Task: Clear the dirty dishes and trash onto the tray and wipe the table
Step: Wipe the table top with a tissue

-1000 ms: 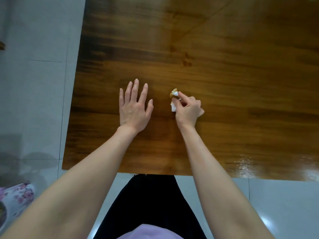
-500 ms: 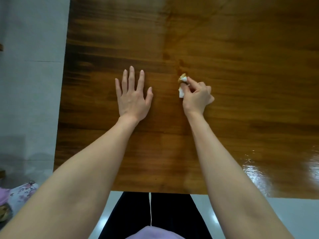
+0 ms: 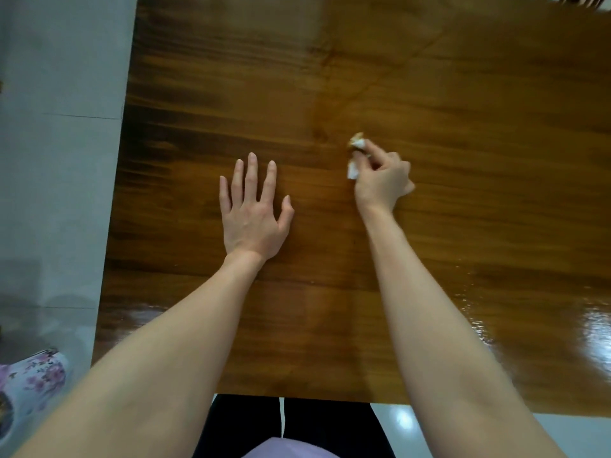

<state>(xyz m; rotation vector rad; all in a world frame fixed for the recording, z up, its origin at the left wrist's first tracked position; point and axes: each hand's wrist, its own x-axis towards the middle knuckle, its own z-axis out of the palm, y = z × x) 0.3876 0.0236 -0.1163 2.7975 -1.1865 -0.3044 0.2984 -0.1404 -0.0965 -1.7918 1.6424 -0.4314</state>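
At 8 o'clock, off the worktop (image 3: 463, 94), stands a flowered container (image 3: 36, 378) whose use I cannot tell. My left hand (image 3: 253, 213) lies flat near the centre, fingers straight and spread on the wood, which I judge braces my lean. At 1 o'clock from it, my right hand (image 3: 383, 180) pinches a stained white tissue wad (image 3: 352, 170) and holds its soiled tip down on the wood, likely to scrub one spot.
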